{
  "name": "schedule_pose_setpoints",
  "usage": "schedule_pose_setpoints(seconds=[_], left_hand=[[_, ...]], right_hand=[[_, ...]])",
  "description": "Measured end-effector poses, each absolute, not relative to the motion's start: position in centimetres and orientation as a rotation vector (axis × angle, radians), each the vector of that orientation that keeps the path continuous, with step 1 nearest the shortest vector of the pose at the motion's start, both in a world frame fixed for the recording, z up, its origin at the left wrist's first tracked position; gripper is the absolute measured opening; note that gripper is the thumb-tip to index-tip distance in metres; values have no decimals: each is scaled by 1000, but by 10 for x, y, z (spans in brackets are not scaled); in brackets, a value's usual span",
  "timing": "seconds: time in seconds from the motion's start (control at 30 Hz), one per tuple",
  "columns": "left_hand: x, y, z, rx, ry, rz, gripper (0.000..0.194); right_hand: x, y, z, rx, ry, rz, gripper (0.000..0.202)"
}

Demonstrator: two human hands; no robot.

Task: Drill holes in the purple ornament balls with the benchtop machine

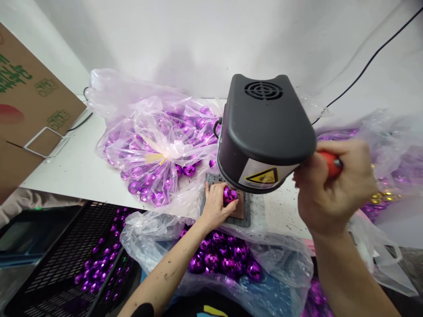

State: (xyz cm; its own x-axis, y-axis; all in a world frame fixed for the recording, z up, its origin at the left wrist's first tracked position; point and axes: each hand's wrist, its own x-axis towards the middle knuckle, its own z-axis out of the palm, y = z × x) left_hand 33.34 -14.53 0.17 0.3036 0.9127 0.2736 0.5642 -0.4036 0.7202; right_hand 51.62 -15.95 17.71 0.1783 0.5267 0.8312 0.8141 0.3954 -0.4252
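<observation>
My left hand (216,201) is closed around a shiny purple mirrored ball (229,194), holding it on the grey base plate (245,219) of a press machine. My right hand (340,185) grips the red-knobbed lever handle (330,164) at the machine's right side. The machine's black housing (264,127) has a round vent on top and a yellow warning label, and it overhangs the ball. Below my left wrist, an open clear plastic bag (277,259) on my lap holds many purple mirrored balls (218,259).
A tied clear bag (158,145) of purple balls lies left of the machine, and more bagged purple pieces (380,176) sit at right. A black crate (42,259) with purple balls stands lower left, below a cardboard box (29,105). A black cable (366,70) runs along the wall.
</observation>
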Motion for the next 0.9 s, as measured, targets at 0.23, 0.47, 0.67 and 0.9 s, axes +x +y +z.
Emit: schedule_pose_setpoints(seconds=[0.23, 0.47, 0.67, 0.9], left_hand=[[335, -146, 3, 2036, 1282, 936, 28], [334, -146, 7, 2033, 1282, 940, 32], [334, -146, 7, 2026, 1275, 939, 33], [335, -147, 7, 2004, 1282, 919, 35]], right_hand=[[505, -203, 155, -1386, -1554, -484, 19], [501, -216, 141, -1380, -1638, -218, 20], [503, -219, 120, -1309, -1584, -197, 3], [508, -224, 92, -1437, -1524, -100, 8]])
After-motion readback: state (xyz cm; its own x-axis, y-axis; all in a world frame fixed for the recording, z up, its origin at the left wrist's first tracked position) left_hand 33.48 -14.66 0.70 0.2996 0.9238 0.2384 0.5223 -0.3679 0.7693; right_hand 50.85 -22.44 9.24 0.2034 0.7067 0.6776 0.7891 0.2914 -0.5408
